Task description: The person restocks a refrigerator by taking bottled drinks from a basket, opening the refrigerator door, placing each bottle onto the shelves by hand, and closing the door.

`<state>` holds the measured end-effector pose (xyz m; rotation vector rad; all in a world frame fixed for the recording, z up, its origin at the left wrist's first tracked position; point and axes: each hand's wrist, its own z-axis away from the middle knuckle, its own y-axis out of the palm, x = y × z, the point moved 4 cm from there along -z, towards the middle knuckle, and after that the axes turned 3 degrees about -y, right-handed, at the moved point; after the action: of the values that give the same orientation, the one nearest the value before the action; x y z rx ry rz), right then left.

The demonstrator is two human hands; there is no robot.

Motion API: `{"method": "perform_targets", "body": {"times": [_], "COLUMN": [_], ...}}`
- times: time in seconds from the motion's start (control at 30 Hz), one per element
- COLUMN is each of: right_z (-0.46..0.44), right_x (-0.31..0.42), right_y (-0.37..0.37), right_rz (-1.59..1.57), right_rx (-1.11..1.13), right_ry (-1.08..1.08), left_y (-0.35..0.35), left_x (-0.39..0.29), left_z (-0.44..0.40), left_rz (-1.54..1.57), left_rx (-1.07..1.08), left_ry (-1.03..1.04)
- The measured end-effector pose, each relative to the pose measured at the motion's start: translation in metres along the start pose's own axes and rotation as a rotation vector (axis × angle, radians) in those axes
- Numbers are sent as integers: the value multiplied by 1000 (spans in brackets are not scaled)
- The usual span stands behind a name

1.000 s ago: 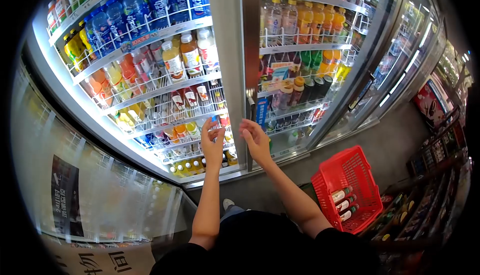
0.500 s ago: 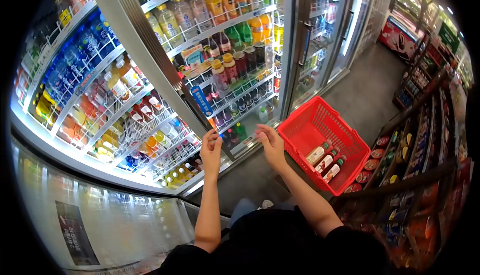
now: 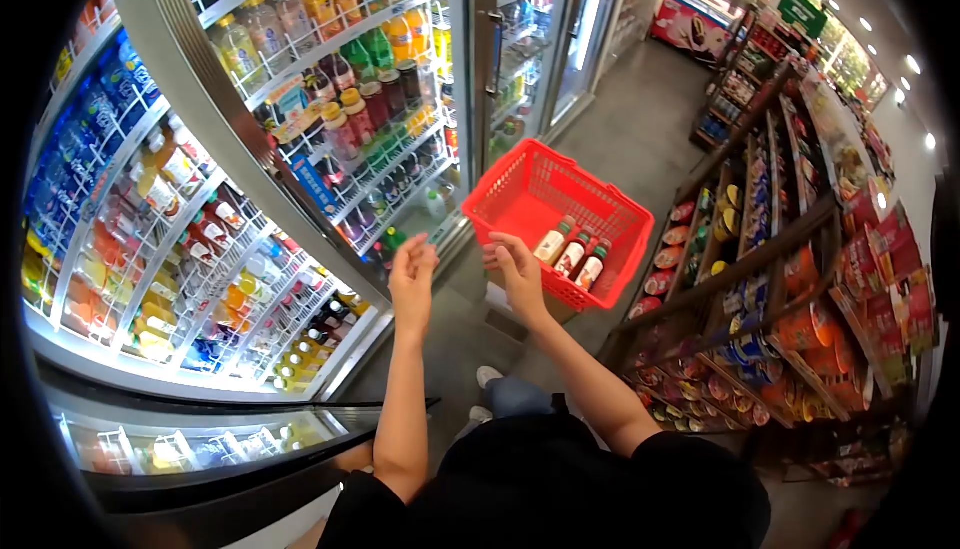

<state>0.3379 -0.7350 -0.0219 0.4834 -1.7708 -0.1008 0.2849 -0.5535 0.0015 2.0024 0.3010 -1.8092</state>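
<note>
My left hand point(image 3: 412, 274) is raised in front of the drinks fridge, with loosely curled fingers and nothing in it. A short way to its right, my right hand point(image 3: 517, 274) is also empty, fingers bent and apart. It is nearest to the red shopping basket point(image 3: 606, 197), overlapping its near left side in the view; whether it touches cannot be made out. Three bottles lie side by side in the basket: a pale one point(image 3: 551, 244), a dark one with a white label point(image 3: 571, 257) and another like it point(image 3: 592, 269).
The drinks fridge point(image 3: 150, 59) with bottle-filled wire shelves stands at the left. Its glass door point(image 3: 200, 449) stands open at lower left. Beneath the basket is a box-like support point(image 3: 505, 309). Snack shelves point(image 3: 740, 279) line the right side; a red chest freezer point(image 3: 692, 24) stands far back.
My view has turned to the right, so the fridge and basket appear further left. The glass door now shows more edge-on. Both hands stay raised and empty.
</note>
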Motion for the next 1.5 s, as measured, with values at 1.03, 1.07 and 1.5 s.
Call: {"method": "perform_targets", "body": {"times": [1.03, 1.07, 1.5], "right_z": [-53, -53, -89], "right_x": [21, 22, -35], "right_y": [-243, -245, -279], "right_rz": [-228, -248, -280], "right_rx": [-487, -489, -501], "right_ry": [204, 192, 450], "left_y": [220, 221, 247], "left_x": [85, 85, 154], "left_z": [-30, -32, -85], "left_rz": [6, 3, -122], "left_rx": [301, 298, 349], "left_ry": [-138, -141, -340]}}
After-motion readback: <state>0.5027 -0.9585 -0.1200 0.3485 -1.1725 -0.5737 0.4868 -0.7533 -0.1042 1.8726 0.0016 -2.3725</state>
